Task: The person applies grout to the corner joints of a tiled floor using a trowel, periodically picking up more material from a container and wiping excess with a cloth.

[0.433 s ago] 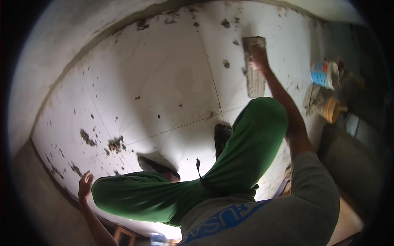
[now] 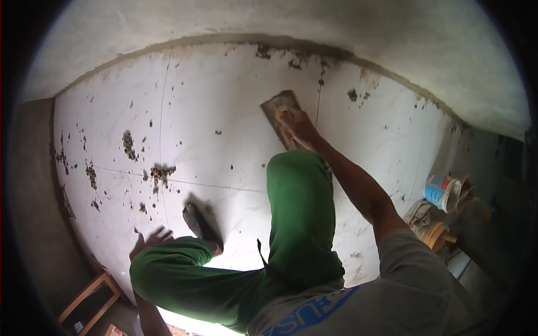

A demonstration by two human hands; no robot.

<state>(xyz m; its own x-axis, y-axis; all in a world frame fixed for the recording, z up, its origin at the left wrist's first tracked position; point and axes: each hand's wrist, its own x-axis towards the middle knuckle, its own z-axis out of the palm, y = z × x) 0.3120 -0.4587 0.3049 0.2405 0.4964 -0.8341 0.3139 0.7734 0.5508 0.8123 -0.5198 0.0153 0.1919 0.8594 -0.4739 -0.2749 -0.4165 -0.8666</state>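
My right hand [image 2: 298, 127] is closed round the handle of a flat, rectangular plastering trowel [image 2: 273, 110], its blade smeared with grey mortar. The trowel is over the white tiled floor [image 2: 207, 151], just beyond my right knee, and my knee hides its near end. Beside my left knee, my left hand [image 2: 150, 239] has its fingers spread and holds nothing; part of it is hidden behind the knee. Clumps of dark mortar [image 2: 162, 172] lie on the tiles beyond my left foot, with another clump [image 2: 129, 145] farther off.
A grey wall [image 2: 269, 22] curves along the far side, mortar crumbs at its foot. On the right lie a blue and white bucket [image 2: 436, 190], a yellowish container [image 2: 434, 236] and a crumpled sack [image 2: 418, 215]. A wooden frame [image 2: 84, 299] stands at the lower left.
My right hand has brought the trowel leftward and nearer to my knee, turning its blade aslant. My left hand's fingers have spread beside my knee. The whole view has shifted.
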